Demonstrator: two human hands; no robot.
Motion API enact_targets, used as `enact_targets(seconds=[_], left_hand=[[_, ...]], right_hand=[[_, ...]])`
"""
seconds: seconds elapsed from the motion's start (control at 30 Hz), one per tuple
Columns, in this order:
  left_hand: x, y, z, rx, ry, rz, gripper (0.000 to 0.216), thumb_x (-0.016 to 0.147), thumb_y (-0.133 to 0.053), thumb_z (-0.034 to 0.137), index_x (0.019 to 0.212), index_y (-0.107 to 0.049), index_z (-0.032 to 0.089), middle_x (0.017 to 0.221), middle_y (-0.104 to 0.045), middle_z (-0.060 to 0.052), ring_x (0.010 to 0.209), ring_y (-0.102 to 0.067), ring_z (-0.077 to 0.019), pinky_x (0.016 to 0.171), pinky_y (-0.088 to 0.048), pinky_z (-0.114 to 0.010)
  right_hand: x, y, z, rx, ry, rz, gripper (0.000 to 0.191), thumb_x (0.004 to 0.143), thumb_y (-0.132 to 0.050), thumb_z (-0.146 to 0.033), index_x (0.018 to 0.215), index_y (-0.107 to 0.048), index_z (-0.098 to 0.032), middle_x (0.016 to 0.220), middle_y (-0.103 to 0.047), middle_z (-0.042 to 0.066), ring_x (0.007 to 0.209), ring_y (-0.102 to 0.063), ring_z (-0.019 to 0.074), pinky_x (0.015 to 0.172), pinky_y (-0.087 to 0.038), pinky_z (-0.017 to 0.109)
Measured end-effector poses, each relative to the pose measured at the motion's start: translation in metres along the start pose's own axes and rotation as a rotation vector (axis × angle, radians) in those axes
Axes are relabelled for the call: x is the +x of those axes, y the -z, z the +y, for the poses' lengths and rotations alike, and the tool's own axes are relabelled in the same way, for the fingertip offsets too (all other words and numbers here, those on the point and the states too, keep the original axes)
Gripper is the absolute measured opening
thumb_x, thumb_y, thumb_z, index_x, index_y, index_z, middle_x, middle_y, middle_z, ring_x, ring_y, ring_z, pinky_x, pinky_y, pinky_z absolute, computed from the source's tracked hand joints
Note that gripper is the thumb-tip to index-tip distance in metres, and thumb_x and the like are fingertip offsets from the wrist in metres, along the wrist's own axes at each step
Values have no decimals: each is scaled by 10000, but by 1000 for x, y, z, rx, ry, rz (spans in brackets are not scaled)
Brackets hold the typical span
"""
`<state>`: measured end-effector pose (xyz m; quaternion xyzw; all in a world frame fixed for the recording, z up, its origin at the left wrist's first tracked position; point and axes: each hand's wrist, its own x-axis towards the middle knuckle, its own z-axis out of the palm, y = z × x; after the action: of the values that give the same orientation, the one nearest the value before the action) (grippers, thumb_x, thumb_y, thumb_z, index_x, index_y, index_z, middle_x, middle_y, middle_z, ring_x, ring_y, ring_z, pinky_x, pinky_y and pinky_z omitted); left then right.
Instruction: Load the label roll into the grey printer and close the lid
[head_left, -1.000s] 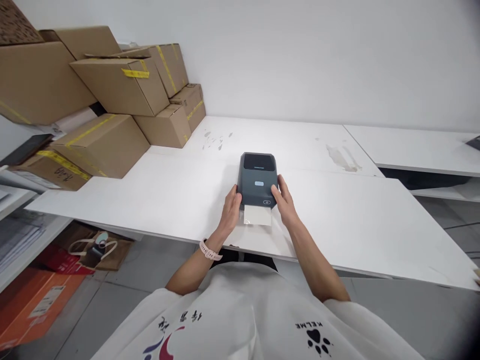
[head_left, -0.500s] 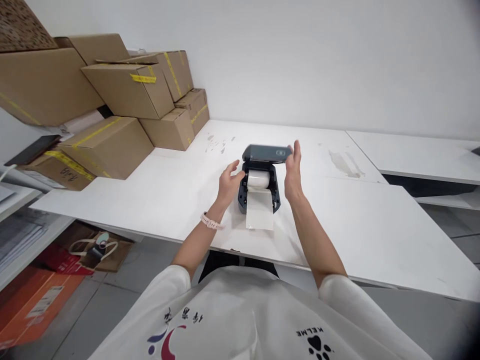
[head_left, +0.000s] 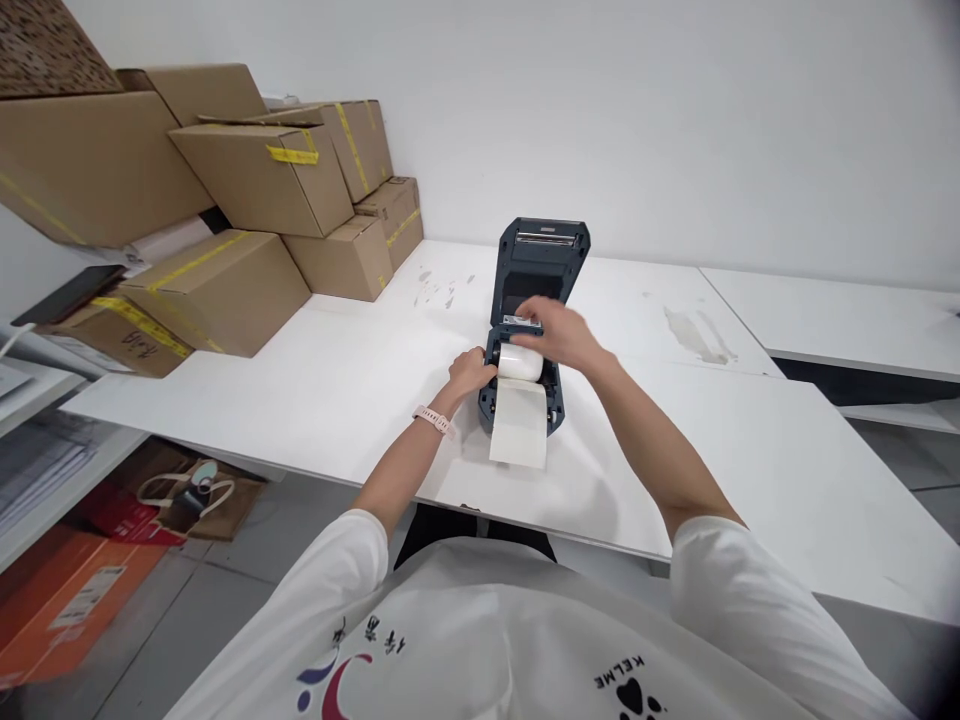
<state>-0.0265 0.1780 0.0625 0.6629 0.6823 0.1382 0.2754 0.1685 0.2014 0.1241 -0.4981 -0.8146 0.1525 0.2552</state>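
Observation:
A dark grey label printer (head_left: 534, 275) stands on the white table (head_left: 360, 400) with its lid swung fully up. Inside lies a white paper roll (head_left: 519, 364), and a strip of paper (head_left: 519, 428) hangs out of the front onto the table. My left hand (head_left: 471, 372) rests curled against the printer's left side. My right hand (head_left: 559, 335) reaches into the open bay, fingers on top of the paper roll; it is slightly blurred by motion.
Several taped cardboard boxes (head_left: 225, 200) are stacked at the table's left and back left. A second white table (head_left: 840, 310) adjoins on the right. Under the table on the left lie a brown bag (head_left: 191, 490) and an orange box (head_left: 67, 600).
The printer lid went from shut to half raised to fully upright. My right hand left the lid and came down onto the paper roll. My left hand stayed at the printer's left side.

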Motion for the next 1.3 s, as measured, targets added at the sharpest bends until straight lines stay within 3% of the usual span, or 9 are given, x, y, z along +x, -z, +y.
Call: enact_targets(seconds=[0.07, 0.23, 0.33, 0.43, 0.53, 0.63, 0.8, 1.07, 1.3], left_hand=[[3, -2, -1, 18, -4, 4, 443, 798, -592, 303, 1222, -655, 192, 1287, -730, -160, 1231, -660, -335, 916, -490, -380], [7, -6, -3, 22, 2, 11, 458, 801, -588, 289, 1244, -645, 185, 1303, -721, -182, 1235, -658, -356, 920, -494, -402], [6, -5, -3, 6, 11, 13, 462, 795, -599, 297, 1244, -646, 202, 1287, -734, -161, 1211, -670, -345, 891, -501, -389], [3, -4, -3, -10, 11, 14, 455, 800, -598, 316, 1241, -647, 215, 1261, -748, -139, 1196, -677, -332, 879, -502, -379], [2, -4, -4, -29, 6, 21, 431, 812, -583, 319, 1223, -654, 215, 1249, -750, -133, 1180, -682, -325, 881, -501, -381], [1, -6, -5, -50, -2, 26, 422, 820, -561, 297, 1223, -653, 211, 1237, -753, -130, 1164, -688, -316, 875, -501, -376], [0, -6, -4, -56, -1, 22, 439, 814, -555, 279, 1234, -650, 194, 1238, -752, -141, 1164, -684, -326, 874, -497, -385], [0, -6, -2, -25, -4, 36, 373, 820, -561, 270, 1167, -673, 193, 1244, -746, -156, 1181, -677, -339, 888, -492, -389], [-2, -7, -2, -23, 2, 43, 389, 838, -545, 263, 1203, -665, 207, 1250, -751, -126, 1170, -686, -315, 891, -504, -375]], right_hand=[[0, -20, 4, -70, -71, -198, 565, 671, -880, -365, 1187, -674, -263, 1268, -714, 107, 1235, -619, 394, 1093, -461, 550], [18, -55, 11, -76, -153, -325, 760, 452, -946, -208, 1171, -702, -200, 1222, -745, 185, 1221, -635, 497, 1101, -427, 648], [22, -45, 8, -33, -140, -372, 789, 456, -945, -242, 1207, -708, -219, 1255, -745, 155, 1205, -658, 465, 1083, -473, 609], [8, -9, 8, 108, -66, -405, 794, 533, -934, -334, 1287, -693, -279, 1367, -704, 78, 1247, -650, 393, 1074, -514, 522], [-28, 34, 25, 400, 17, -330, 799, 589, -923, -360, 1343, -671, -281, 1393, -683, 66, 1285, -619, 383, 1083, -499, 511], [-76, 55, 58, 684, -78, -86, 859, 536, -948, -319, 1344, -657, -290, 1386, -686, 101, 1277, -613, 381, 1052, -500, 485], [-136, 22, 118, 879, -305, 221, 854, 486, -926, -399, 1282, -625, -336, 1398, -675, 122, 1317, -603, 376, 1061, -508, 489], [-147, -30, 140, 817, -449, 189, 888, 527, -895, -395, 1350, -581, -283, 1369, -690, 125, 1258, -646, 359, 1071, -522, 527], [-118, -4, 103, 776, -323, 100, 765, 612, -885, -471, 1308, -644, -263, 1337, -710, 140, 1240, -654, 401, 1035, -540, 531]])
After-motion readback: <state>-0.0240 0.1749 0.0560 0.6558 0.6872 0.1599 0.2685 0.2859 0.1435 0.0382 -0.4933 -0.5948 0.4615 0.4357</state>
